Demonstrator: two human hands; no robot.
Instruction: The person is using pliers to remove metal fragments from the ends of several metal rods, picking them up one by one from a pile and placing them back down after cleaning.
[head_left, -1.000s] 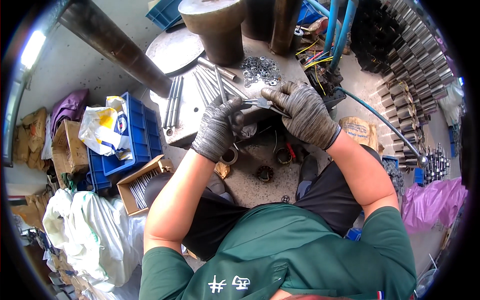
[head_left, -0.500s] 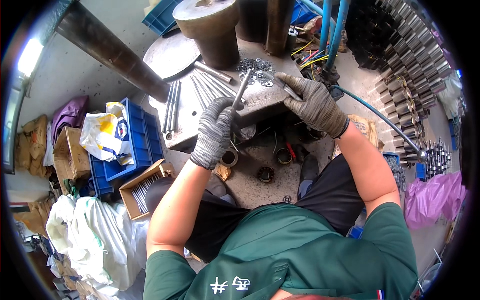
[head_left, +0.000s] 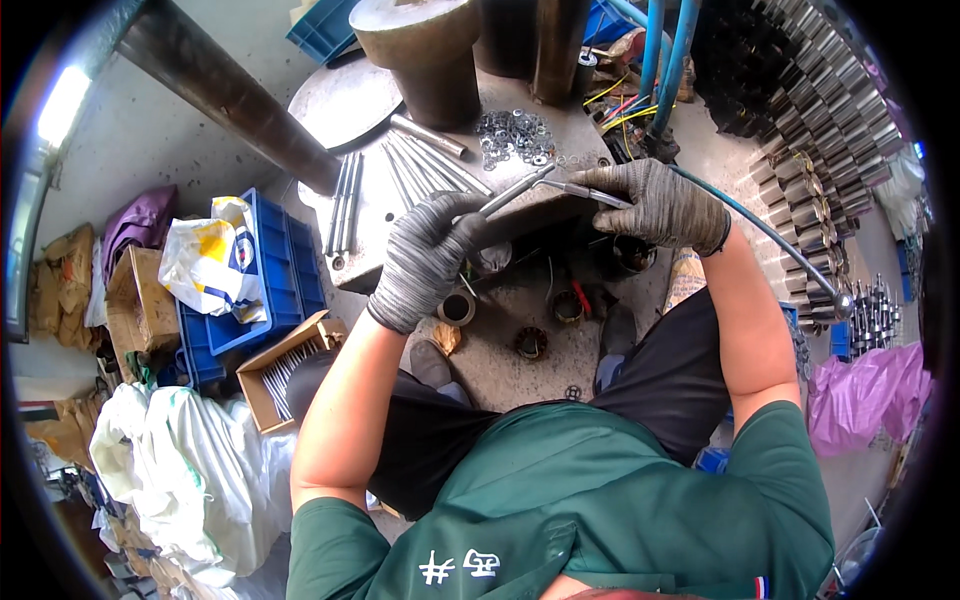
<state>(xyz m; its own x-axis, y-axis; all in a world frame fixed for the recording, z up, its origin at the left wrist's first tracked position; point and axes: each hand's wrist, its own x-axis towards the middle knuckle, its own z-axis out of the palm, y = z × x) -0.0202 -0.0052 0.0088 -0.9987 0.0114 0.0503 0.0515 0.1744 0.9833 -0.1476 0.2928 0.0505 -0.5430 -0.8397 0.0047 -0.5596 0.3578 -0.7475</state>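
Observation:
My gloved left hand (head_left: 425, 260) is closed around a metal shaft (head_left: 517, 189) that slants up to the right over the bench's front edge. In my gloved right hand (head_left: 668, 205) is a slim, pointed metal tool (head_left: 588, 191). Its tip comes right up to the shaft's upper end; whether they touch is too small to tell. Just beyond lies a pile of small metal rings (head_left: 515, 138) on the metal bench (head_left: 375, 228). Several loose shafts (head_left: 428, 168) rest left of that pile, and more shafts (head_left: 344, 205) lie side by side near the bench's left edge.
Behind the shafts stands a heavy flanged metal cylinder (head_left: 425, 70). Blue crates (head_left: 290, 265) and a carton of rods (head_left: 283, 378) are at left. Ring-shaped parts (head_left: 530, 343) sit on the floor between my feet. Stacked metal parts (head_left: 825, 110) line the right, past a hose (head_left: 755, 225).
My right hand has moved down, bringing the tool's tip to the shaft's end. The shaft has tilted from steep to flatter, its end pointing further right.

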